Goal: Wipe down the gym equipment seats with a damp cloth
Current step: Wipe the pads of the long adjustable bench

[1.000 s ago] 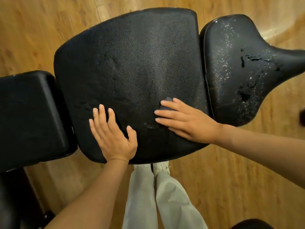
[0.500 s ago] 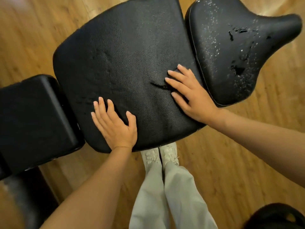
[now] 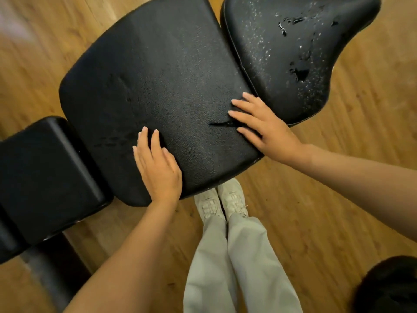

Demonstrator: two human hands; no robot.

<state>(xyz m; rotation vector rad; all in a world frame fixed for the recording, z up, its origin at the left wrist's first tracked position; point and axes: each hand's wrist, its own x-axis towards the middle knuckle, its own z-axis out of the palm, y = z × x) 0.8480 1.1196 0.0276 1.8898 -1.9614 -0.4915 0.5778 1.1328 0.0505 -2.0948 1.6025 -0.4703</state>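
A wide black textured pad [image 3: 158,75] fills the middle of the view. My left hand [image 3: 158,170] lies flat on its near edge, fingers straight. My right hand [image 3: 266,129] presses flat on the pad's right side, close to the gap. A dark fold [image 3: 222,124] shows at its fingertips, seemingly the edge of a dark cloth; the rest is hidden under the hand. To the right sits a black saddle-shaped seat [image 3: 282,53], speckled with water drops and small puddles. Another black pad [image 3: 45,177] lies at the left.
The floor [image 3: 327,211] is light wood. My legs in pale trousers and pale shoes [image 3: 225,204] stand just below the middle pad. A dark round object [image 3: 390,285] sits at the bottom right corner. A dark frame bar [image 3: 56,267] runs under the left pad.
My right hand has slid along the middle pad toward the wet seat on the right. My left hand stays on the near edge, its thumb drawn in. The view has tilted.
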